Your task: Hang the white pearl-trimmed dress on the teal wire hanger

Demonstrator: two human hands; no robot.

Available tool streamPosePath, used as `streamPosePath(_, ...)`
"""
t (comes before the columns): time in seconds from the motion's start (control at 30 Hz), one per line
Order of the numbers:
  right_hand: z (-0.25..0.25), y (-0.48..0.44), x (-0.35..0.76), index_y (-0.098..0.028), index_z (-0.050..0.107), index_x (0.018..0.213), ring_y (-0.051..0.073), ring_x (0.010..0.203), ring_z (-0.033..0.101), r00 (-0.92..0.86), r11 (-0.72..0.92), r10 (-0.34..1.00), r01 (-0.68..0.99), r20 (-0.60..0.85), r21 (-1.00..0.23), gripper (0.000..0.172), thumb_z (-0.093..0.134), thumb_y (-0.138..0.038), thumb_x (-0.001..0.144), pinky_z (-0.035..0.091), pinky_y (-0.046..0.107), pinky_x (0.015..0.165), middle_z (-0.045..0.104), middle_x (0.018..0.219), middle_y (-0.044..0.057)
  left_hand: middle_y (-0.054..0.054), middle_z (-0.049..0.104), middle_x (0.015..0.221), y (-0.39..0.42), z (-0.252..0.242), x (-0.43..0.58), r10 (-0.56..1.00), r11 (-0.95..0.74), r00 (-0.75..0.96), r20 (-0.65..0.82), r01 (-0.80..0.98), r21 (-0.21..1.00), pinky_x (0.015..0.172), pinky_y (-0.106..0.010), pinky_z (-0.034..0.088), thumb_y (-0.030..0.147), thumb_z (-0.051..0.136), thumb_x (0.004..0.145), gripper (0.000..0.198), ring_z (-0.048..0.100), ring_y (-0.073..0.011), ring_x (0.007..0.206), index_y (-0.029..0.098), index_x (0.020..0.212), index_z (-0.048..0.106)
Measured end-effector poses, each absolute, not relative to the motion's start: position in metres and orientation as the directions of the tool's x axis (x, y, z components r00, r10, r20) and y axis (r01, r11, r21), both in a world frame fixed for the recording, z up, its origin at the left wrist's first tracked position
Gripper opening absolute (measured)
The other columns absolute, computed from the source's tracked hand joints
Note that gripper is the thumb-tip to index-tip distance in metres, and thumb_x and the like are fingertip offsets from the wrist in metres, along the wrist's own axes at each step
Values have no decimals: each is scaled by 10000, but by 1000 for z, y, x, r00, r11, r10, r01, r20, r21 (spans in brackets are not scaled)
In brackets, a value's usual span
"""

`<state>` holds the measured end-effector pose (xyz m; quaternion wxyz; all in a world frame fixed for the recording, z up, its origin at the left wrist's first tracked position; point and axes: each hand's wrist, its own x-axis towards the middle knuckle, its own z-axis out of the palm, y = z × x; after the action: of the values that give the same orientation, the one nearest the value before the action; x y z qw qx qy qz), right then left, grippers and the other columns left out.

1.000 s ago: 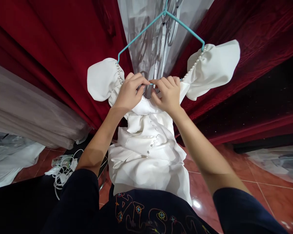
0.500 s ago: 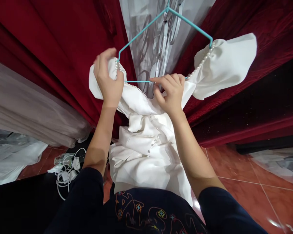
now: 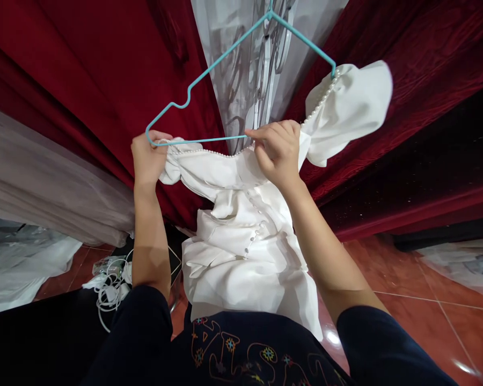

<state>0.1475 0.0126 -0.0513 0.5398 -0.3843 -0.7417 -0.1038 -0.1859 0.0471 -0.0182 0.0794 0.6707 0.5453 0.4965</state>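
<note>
A white dress with pearl-trimmed neckline and covered buttons hangs in front of me. Its right-hand puffed sleeve is still looped over the right shoulder of a thin turquoise hanger. The hanger's left end is bare, free of the dress. My left hand is closed on the bunched left sleeve, just by that end of the hanger. My right hand grips the hanger's lower bar near the middle, index finger stretched along it. The right end of the bar is hidden behind this hand and the dress.
Dark red curtains flank a pale fabric panel with several hangers. White cables lie in a heap on a black surface at lower left. Reddish floor tiles show at right; sheer fabric hangs at left.
The left sleeve has come off the hanger's left shoulder. My left hand has moved left and down with it. The hanger and right sleeve have shifted slightly left.
</note>
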Motion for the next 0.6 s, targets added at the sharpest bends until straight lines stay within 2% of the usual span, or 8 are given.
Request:
streamPosePath(0.1,-53,16,150,-263,771,1174,185,929,642,-116,745,398,620,910,-247,356,454,-204,1022,467,464,989,751,982,19,2,793,874,17,-21,-167,868,-434,68,491,584,686,697,-319,541,443,656,906,261,681,-166,787,213,949,771)
streamPosePath(0.2,-54,20,151,-275,774,1173,191,937,637,-110,724,415,641,903,-255,350,465,-220,1016,463,470,995,744,983,22,-19,827,979,-11,-11,-133,850,-526,338,405,603,600,815,-331,585,254,618,933,230,754,-199,877,189,1040,811)
streamPosePath(0.27,-54,21,151,-280,771,1182,202,951,634,-107,704,435,660,894,-264,356,465,-228,1009,464,477,1013,729,987,28,-19,833,1106,-22,-3,-112,759,-650,450,471,555,518,949,-351,602,184,573,976,276,779,-218,1025,213,1089,823)
streamPosePath(0.33,-54,19,149,-290,763,1215,206,965,637,-107,713,428,651,898,-262,370,458,-228,1016,459,480,1032,726,1010,31,-21,806,1234,-27,1,-96,633,-762,433,642,495,417,1072,-388,589,152,514,1021,332,754,-232,1180,244,1127,815)
streamPosePath(0.4,-54,15,146,-302,752,1253,207,984,644,-107,730,411,634,905,-256,388,453,-217,1020,452,477,1041,731,1044,28,-32,775,1259,-27,2,-87,541,-792,313,781,502,347,1122,-432,577,154,466,1063,360,726,-242,1234,270,1169,790)
streamPosePath(0.5,-53,10,145,-303,750,1273,208,1013,652,-112,717,426,647,898,-259,411,455,-200,1006,452,469,1040,734,1060,27,-53,736,1240,-22,1,-82,537,-744,183,824,562,360,1147,-483,564,217,434,1124,338,705,-261,1248,299,1242,740)
streamPosePath(0.6,-53,9,147,-287,758,1251,215,1036,660,-123,679,468,684,875,-267,399,453,-208,1006,454,471,1046,739,1053,37,-73,706,1311,-12,8,-82,580,-728,240,778,582,363,1220,-528,497,325,517,1135,236,650,-302,1347,302,1257,718)
